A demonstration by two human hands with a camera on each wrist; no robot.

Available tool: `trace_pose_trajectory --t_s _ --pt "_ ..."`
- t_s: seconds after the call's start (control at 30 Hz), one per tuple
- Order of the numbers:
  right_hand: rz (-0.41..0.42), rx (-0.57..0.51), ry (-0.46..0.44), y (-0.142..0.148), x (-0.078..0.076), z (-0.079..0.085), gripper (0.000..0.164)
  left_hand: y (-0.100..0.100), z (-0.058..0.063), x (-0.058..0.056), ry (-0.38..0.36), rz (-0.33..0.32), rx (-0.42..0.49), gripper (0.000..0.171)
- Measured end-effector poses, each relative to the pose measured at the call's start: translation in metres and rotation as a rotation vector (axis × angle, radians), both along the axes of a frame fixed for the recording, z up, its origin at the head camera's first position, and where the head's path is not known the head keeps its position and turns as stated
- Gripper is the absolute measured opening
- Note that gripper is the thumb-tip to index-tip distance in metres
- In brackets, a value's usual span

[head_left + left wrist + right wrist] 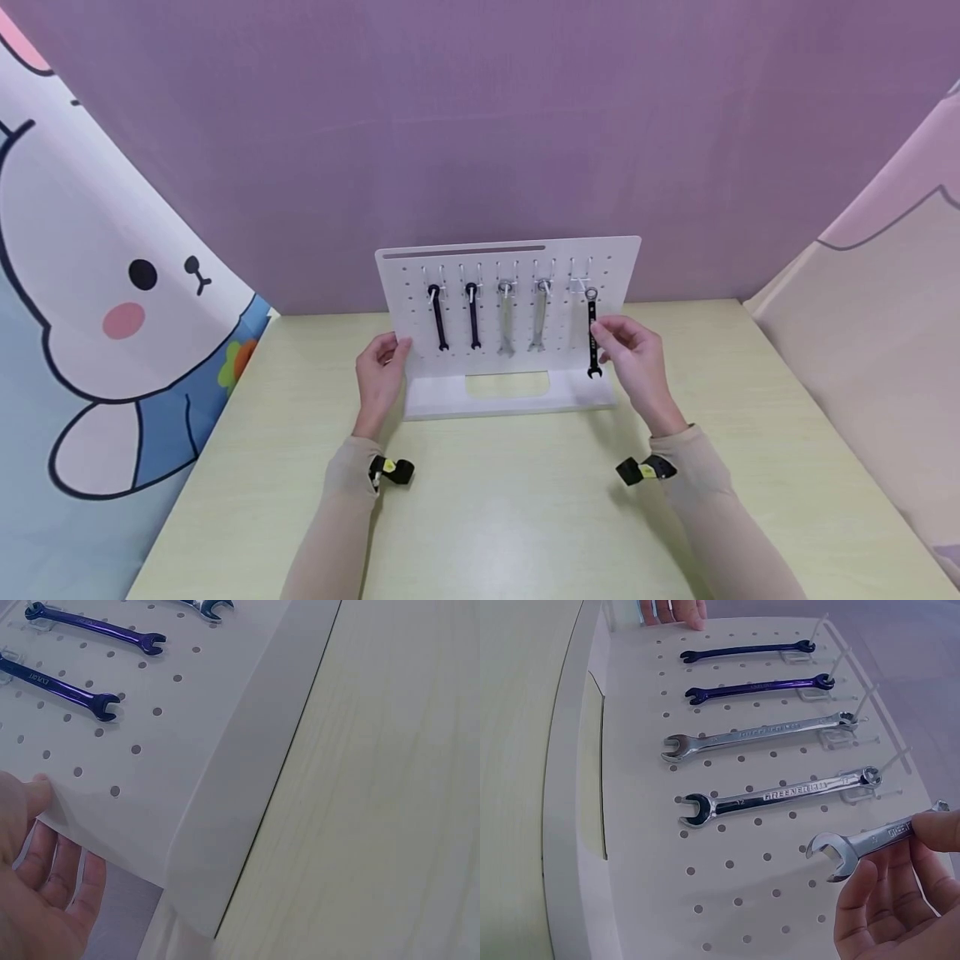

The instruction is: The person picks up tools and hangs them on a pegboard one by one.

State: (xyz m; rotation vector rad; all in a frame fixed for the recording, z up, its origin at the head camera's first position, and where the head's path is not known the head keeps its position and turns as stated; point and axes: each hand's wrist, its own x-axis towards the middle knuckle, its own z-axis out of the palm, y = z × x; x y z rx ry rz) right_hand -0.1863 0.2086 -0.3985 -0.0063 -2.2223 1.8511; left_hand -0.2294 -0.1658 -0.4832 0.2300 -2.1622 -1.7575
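Observation:
A white pegboard stand (615, 287) stands upright on the table. My left hand (381, 375) grips its left edge, thumb on the front face and fingers behind, as the left wrist view shows. In my right hand (636, 362), thumb and fingers pinch a silver combination wrench (862, 841), open end down, its ring end close to the rightmost hook (580, 284). Hanging by their ring ends to the left are two dark purple wrenches (439, 321) (474, 321) and two silver wrenches (506, 323) (540, 321).
The stand's base (438, 402) with a cut-out lies flat on the pale wooden table (510, 508). Behind rises a purple backdrop (510, 125). A cartoon-printed cloth (90, 275) hangs at the left, and another printed cloth (885, 333) at the right.

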Motion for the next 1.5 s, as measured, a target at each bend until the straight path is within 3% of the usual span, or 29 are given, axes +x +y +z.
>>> trace_pose_trajectory --t_s 1.5 --pt "-0.013 0.036 -0.040 -0.001 -0.018 -0.010 0.032 0.000 0.000 -0.001 0.011 0.006 0.009 0.027"
